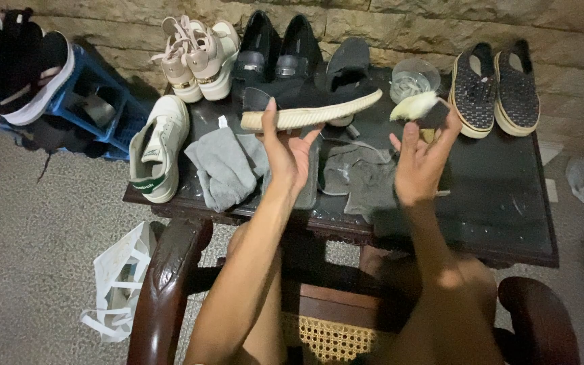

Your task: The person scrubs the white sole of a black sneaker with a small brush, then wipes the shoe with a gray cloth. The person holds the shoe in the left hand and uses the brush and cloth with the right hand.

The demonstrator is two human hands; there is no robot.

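Note:
My left hand (285,152) holds up a black knit shoe with a cream sole (309,105), sole side toward me, above the dark table (501,203). My right hand (422,159) is raised to its right, fingertips pinching a small brush or sponge with a pale yellowish head (419,108). Below both hands lie grey cloths (228,169) and dark grey insoles (363,179) on the tabletop.
A white sneaker (158,149) sits at the table's left edge. Beige sneakers (197,57), black shoes (275,47), a glass bowl (414,78) and black patterned slip-ons (498,88) line the back. Blue crate (96,101) left; wooden chair arms (167,284) near me.

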